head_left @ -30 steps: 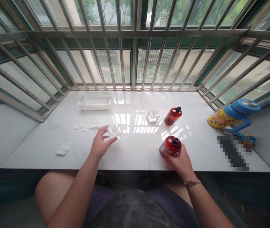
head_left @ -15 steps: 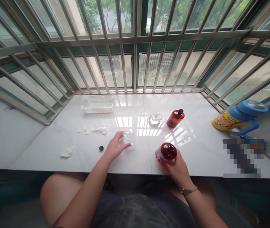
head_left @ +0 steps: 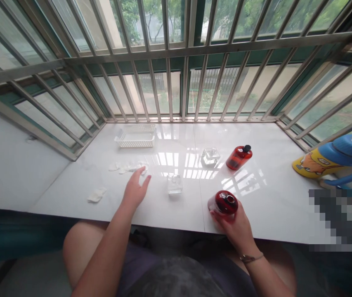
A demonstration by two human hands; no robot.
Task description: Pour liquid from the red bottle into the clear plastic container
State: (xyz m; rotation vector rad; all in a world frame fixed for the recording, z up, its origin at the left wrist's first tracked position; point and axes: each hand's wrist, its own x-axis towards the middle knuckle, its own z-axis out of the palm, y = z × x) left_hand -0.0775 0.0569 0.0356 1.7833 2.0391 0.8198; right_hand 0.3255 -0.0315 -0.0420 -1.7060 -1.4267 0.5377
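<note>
While the right hand [head_left: 234,231] clamps an uncapped red plastic bottle [head_left: 223,202], the left hand [head_left: 135,192] hovers open and apart, near white cotton pads [head_left: 123,168].

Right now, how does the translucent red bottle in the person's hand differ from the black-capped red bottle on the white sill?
The hand-held red bottle has an open mouth, while the black-capped red bottle is closed. The right hand grips the first; the second rests untouched on the white sill. Both are translucent red.
</note>
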